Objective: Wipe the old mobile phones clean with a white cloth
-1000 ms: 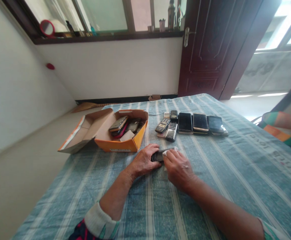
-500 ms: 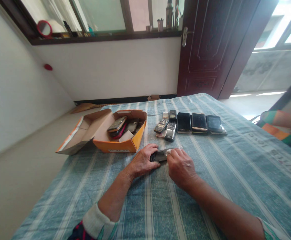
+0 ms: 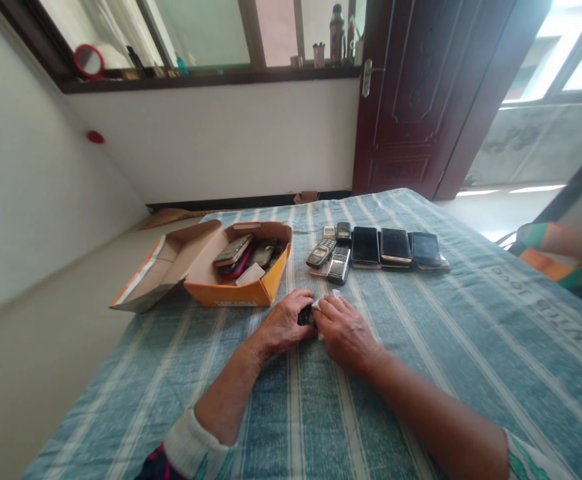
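Observation:
My left hand (image 3: 287,321) grips one end of a dark mobile phone (image 3: 305,316) low over the striped cloth. Most of that phone is hidden behind my fingers. In my right hand (image 3: 345,333) is a white tissue (image 3: 337,293), pressed against the phone's other end. Its edges stick out past my fingers. Beyond my hands lie several old keypad phones, among them a silver-edged one (image 3: 339,265) and a dark one (image 3: 321,253) resting at a slant. Three touchscreen phones (image 3: 395,245) form a row to their right, with other flat pieces under them.
An orange cardboard box (image 3: 231,295) with its lid folded open to the left holds several phones (image 3: 233,251) and a pale block (image 3: 251,275). A blue striped cloth (image 3: 181,400) covers the surface. Behind it are a wall and a dark red door (image 3: 411,120).
My right hand has slid left along the phone with the tissue, toward my left hand, and now covers more of it. My left hand keeps its hold.

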